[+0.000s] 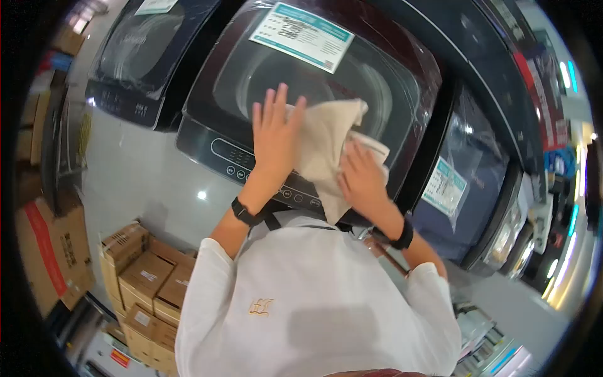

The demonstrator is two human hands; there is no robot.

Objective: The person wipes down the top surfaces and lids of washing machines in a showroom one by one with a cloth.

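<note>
My left hand (276, 135) lies with its fingers spread over the lid of a dark top-loading washing machine (207, 132), at the left edge of a beige cloth (323, 141). Whether its palm presses on the cloth, I cannot tell. My right hand (364, 179) is on the right part of the cloth, its fingers bent over a fold. The cloth lies crumpled across the lid and hangs down over the control panel (242, 160) at the front. Farther back on the lid is a white and teal label sheet (303, 36).
Another washing machine (135, 63) stands to the left, and one with a label (468, 176) to the right. Cardboard boxes (147, 276) are stacked on the floor at lower left. A larger carton with a red stripe (53, 251) is beyond them.
</note>
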